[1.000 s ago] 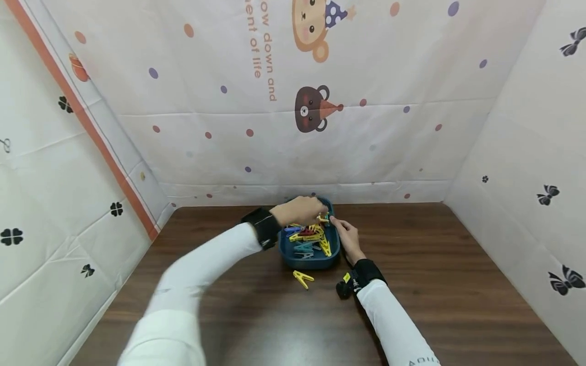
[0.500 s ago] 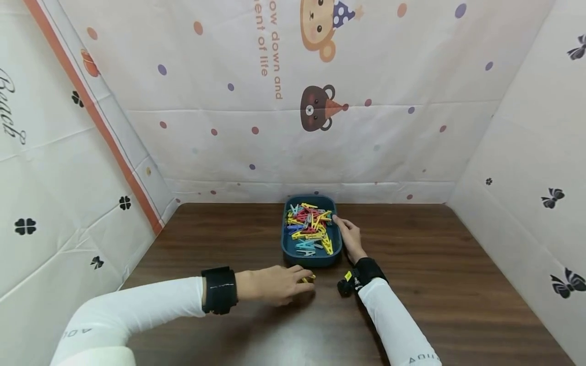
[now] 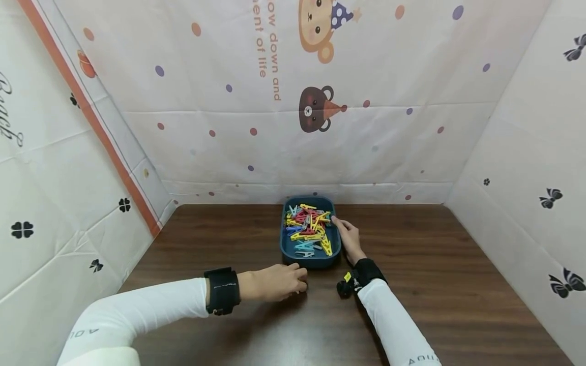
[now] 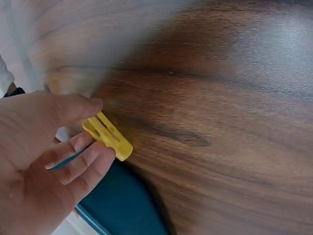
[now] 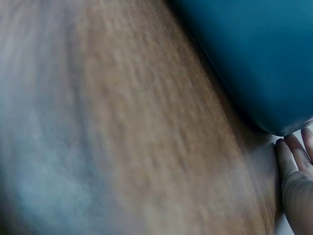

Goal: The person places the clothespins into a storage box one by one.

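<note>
Bright, even light fills the head view, whose edges bend outward. Both wrist views are blurred; pale glare washes the table (image 4: 220, 147) in its far corners.

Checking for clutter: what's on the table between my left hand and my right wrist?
Head view: only bare table lies between left hand and right wrist.

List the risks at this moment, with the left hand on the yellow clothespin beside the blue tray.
1. The left hand pinches the yellow clothespin only near one end, so it may slip or pivot out onto the table.
2. The blue tray is heaped with clothespins; dropping another on top might knock some over the rim.
3. The right hand merely rests against the tray's side, so a bump from the left could shift it.
</note>
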Tool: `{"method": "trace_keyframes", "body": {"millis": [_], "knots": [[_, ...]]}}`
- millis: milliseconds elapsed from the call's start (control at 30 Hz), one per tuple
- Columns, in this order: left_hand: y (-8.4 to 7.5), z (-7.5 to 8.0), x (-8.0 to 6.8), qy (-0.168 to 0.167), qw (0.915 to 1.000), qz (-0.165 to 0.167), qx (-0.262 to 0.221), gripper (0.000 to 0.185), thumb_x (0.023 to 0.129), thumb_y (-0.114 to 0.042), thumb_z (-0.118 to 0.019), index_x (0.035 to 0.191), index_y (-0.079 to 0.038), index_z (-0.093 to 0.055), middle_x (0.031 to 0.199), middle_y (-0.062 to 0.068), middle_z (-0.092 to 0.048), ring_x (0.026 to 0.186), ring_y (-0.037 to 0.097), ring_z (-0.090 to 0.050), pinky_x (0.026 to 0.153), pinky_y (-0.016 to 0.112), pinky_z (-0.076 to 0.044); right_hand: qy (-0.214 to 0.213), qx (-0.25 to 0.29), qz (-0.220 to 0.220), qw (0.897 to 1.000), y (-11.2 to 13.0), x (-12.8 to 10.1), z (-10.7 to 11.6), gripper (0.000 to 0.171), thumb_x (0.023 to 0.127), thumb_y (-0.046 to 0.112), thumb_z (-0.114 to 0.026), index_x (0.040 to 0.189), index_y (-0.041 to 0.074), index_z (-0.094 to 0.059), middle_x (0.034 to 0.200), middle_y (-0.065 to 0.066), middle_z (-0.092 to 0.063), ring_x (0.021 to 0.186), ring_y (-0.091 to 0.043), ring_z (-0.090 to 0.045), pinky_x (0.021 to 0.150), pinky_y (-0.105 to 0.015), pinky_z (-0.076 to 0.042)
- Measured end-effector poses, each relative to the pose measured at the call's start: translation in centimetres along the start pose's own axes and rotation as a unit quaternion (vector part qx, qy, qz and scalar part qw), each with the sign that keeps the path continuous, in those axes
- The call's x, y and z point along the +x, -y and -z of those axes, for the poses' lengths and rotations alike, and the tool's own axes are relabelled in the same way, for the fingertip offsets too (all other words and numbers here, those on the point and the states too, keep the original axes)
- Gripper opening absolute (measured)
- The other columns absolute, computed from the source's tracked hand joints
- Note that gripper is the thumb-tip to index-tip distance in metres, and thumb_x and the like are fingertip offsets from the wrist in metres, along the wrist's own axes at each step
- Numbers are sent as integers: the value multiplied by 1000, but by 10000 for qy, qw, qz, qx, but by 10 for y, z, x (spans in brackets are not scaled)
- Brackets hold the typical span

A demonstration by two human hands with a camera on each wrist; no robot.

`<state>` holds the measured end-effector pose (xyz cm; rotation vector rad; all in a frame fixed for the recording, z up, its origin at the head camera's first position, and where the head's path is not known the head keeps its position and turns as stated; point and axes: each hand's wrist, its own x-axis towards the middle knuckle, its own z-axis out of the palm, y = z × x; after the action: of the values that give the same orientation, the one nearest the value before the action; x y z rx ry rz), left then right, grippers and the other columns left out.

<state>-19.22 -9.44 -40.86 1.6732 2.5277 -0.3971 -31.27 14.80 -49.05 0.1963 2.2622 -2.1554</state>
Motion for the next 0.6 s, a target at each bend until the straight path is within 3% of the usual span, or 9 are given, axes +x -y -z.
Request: {"method": "trace_keyframes", "body": {"millis": [200, 333, 467, 600], "knots": [[4, 5, 3, -78, 10000, -8, -42, 14, 101, -26, -67, 111, -23, -75, 105, -6, -69, 92, 5, -57, 69, 11, -50, -29, 26, -43, 10000, 1, 1, 1, 68, 98, 57, -61, 138, 3, -59, 148, -19, -52, 137, -34, -48, 122, -52, -37], [14, 36, 14, -436, 9976, 77, -540, 15, 104, -28, -62, 107, -19, -74, 103, -4, -69, 89, 5, -62, 70, 12, -51, -108, 39, -16, 9999, 1, 0, -1, 66, 97, 57, -62, 136, 4, -61, 146, -19, -54, 135, -33, -50, 120, -50, -38], [52, 81, 31, -1166, 9860, 634, -1008, 15, 104, -21, -62, 107, -11, -73, 105, 4, -69, 88, 12, -66, 73, 18, -56, -86, 22, 37, 10000, 2, -2, -2, 65, 98, 56, -62, 136, 4, -62, 146, -19, -54, 136, -33, -50, 120, -51, -39], [112, 101, 50, -1755, 9587, 1570, -1593, 14, 100, -14, -67, 109, -5, -71, 103, 10, -70, 85, 18, -67, 73, 27, -59, -53, 12, 35, 10000, 2, -2, 0, 64, 99, 55, -61, 137, 4, -61, 148, -18, -52, 138, -34, -47, 121, -52, -37]]}}
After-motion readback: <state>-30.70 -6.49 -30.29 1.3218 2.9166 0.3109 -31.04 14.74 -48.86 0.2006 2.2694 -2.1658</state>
